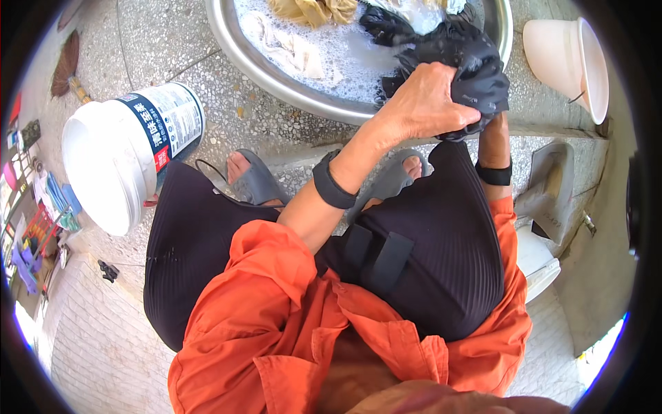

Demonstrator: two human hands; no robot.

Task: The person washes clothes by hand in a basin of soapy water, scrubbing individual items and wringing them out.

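Note:
A wet black cloth [465,67] is bunched over the right side of a round metal basin [289,95]. My left hand [434,101] pinches its near edge, thumb and fingers closed on the fabric. Only the wrist and forearm of my right hand [495,129] show; the hand itself is hidden behind the bunched cloth. Foamy water [357,62] fills the basin, with a white cloth [295,52] at the left and a tan cloth [315,10] at the far side. More black fabric [385,26] trails into the suds.
A large white plastic bucket [103,171] lies on its side at the left, near a straw broom [66,64]. A pale pink bucket [556,62] lies at the right. Below it are a grey plastic dustpan [548,181] and a white container [535,259]. The speckled floor has a low step.

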